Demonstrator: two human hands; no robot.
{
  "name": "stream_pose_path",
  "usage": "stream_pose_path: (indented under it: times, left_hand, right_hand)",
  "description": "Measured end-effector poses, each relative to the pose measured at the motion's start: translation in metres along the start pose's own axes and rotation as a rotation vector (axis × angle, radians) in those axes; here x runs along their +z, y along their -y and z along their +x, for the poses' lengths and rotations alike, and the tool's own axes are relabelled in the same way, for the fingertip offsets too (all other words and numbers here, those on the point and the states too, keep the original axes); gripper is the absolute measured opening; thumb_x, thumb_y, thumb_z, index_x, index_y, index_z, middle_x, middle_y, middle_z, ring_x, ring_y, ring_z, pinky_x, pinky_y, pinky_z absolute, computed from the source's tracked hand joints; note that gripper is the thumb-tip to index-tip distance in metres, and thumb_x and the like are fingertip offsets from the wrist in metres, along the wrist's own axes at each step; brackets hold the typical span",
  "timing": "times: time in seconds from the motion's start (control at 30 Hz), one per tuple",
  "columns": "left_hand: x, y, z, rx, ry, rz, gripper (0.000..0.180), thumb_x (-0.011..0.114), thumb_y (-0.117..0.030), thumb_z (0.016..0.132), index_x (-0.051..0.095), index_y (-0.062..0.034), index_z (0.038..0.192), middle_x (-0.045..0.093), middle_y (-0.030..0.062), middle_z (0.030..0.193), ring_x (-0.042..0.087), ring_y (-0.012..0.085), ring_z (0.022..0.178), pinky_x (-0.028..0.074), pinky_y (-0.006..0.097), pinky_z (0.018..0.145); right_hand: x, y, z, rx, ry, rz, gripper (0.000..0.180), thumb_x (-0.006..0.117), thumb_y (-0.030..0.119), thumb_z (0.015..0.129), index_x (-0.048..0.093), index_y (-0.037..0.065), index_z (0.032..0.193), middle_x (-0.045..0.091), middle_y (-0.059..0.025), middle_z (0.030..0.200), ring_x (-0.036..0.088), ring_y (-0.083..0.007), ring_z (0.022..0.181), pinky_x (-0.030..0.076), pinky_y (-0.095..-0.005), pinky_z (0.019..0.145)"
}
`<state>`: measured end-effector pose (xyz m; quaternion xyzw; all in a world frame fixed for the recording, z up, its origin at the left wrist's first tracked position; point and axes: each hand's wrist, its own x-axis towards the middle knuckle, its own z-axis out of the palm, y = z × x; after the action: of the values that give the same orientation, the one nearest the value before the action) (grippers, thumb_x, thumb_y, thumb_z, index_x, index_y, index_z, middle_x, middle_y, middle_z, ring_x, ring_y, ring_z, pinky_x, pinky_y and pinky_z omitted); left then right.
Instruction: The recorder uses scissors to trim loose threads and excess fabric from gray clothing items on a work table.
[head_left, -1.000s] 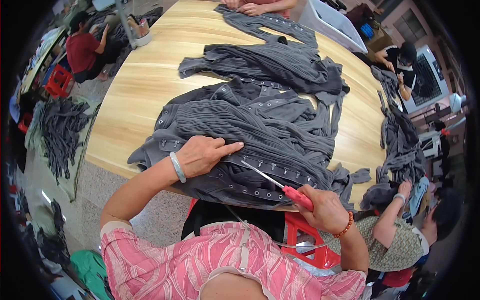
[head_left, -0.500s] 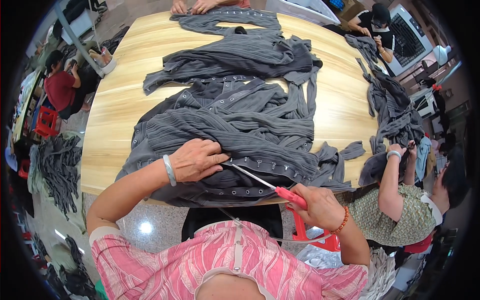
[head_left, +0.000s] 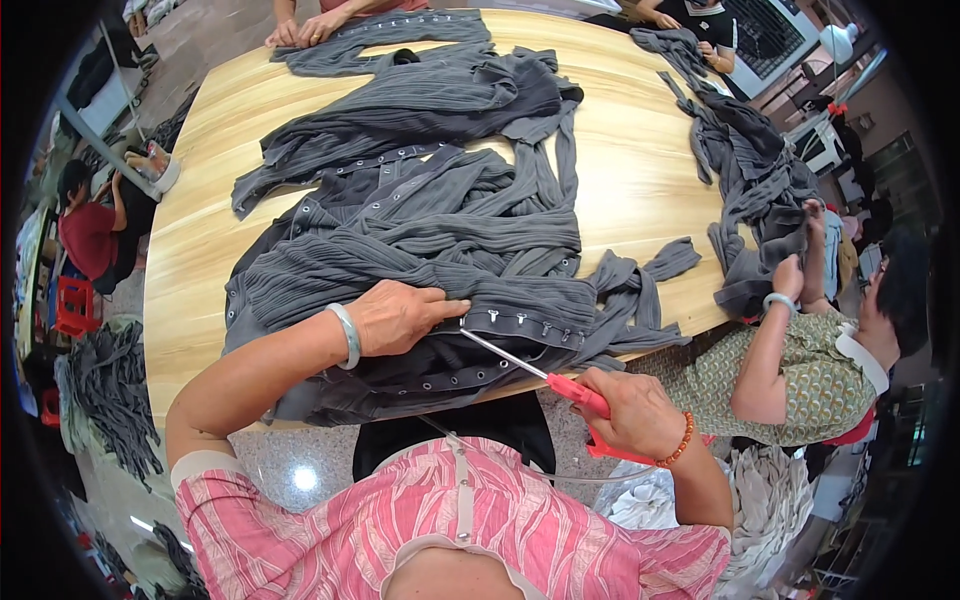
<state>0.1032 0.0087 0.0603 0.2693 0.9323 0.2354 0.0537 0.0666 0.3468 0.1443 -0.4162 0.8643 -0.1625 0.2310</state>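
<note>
A dark grey ribbed garment [head_left: 400, 265] lies bunched along the table's near edge. My left hand [head_left: 395, 315], palm down, has its fingers closed on the garment's front strip, fingertips beside a row of small metal hooks [head_left: 520, 321]. A second strip, lined with metal eyelets [head_left: 478, 375], runs nearer to me. My right hand [head_left: 635, 412] grips the red handle of a tool with a long thin metal shaft [head_left: 578, 393]. Its tip meets the hook strip just below my left fingertips. What kind of tool it is, I cannot make out.
More grey garments [head_left: 400, 100] spread across the wooden table [head_left: 640, 160]. At the far edge, a person's hands [head_left: 300, 30] touch one. To the right, a person in a patterned top [head_left: 770, 385] handles another grey pile [head_left: 760, 190]. A red stool [head_left: 75, 305] stands at left.
The whole view has shifted, so the table appears farther left. My left fingers now lie straighter along the strip, and the tool's tip stays close to them.
</note>
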Motion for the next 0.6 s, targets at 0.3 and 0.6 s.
stream_pose_path:
  times: [0.3, 0.6]
  left_hand:
    - [0.009, -0.009, 0.026, 0.270, -0.015, 0.182, 0.031, 0.066, -0.016, 0.083, 0.064, -0.0064, 0.112, 0.058, 0.0074, 0.098, 0.054, 0.0247, 0.098, 0.043, 0.036, 0.084]
    - [0.030, -0.036, 0.075, 0.474, 0.055, 0.316, 0.058, 0.064, -0.033, 0.088, 0.046, -0.0078, 0.138, 0.047, 0.0141, 0.140, 0.044, 0.0273, 0.130, 0.032, 0.043, 0.107]
  right_hand:
    - [0.011, -0.014, -0.026, 0.024, -0.048, 0.015, 0.022, 0.066, 0.024, 0.088, 0.058, 0.007, 0.101, 0.066, -0.0155, 0.081, 0.066, -0.0356, 0.079, 0.051, -0.0464, 0.067]
    - [0.028, -0.030, -0.062, 0.205, -0.072, 0.000, 0.021, 0.065, 0.021, 0.087, 0.058, 0.008, 0.101, 0.066, -0.0162, 0.082, 0.066, -0.0362, 0.082, 0.051, -0.0473, 0.069]
